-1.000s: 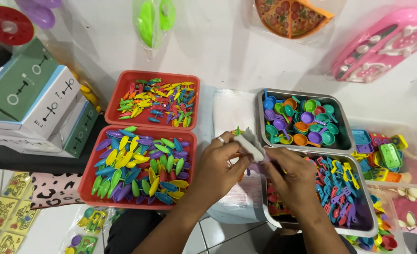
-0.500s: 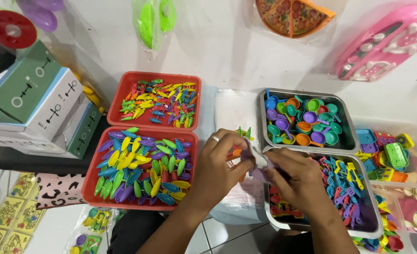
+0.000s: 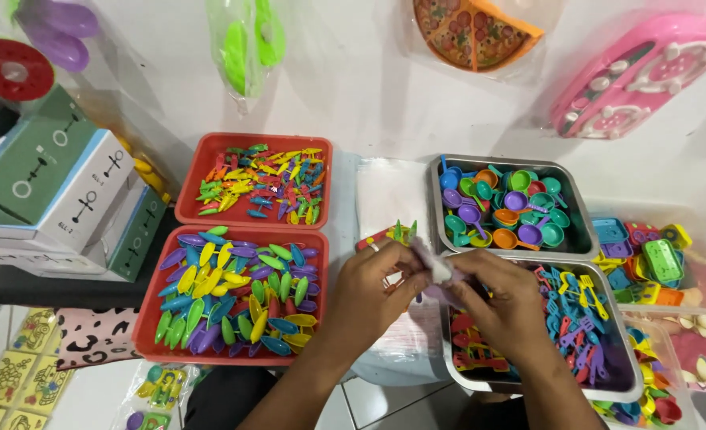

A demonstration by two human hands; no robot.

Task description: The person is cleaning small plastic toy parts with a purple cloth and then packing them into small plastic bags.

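**Plastic toys in trays, both hands pinched on a small clear packet**

Red plastic makes up the biggest items: a lower red tray (image 3: 147,350) heaped with leaf-shaped pieces in purple, yellow, green and blue, and behind it an upper red tray (image 3: 187,213) of smaller mixed pieces. To the right stand two metal trays, the far metal tray (image 3: 434,209) filled with toy pans and cups, the near metal tray (image 3: 617,393) with tiny utensils in red, blue and purple.

Between the trays, over a stack of white sheets (image 3: 389,199), the left hand (image 3: 369,296) and right hand (image 3: 503,302) meet, both closed on a small clear packet (image 3: 433,263). It looks pale, crinkled and partly see-through, with a purple tint where it meets the right fingers. Small green and red toy pieces (image 3: 393,234) stick up behind the left hand; whether it grips them I cannot tell.

Compared with half a second ago, the hands have stayed in the same spot and the packet remains pinched between them.

Its long axis runs diagonally, from upper left near the left thumb down toward the right hand.
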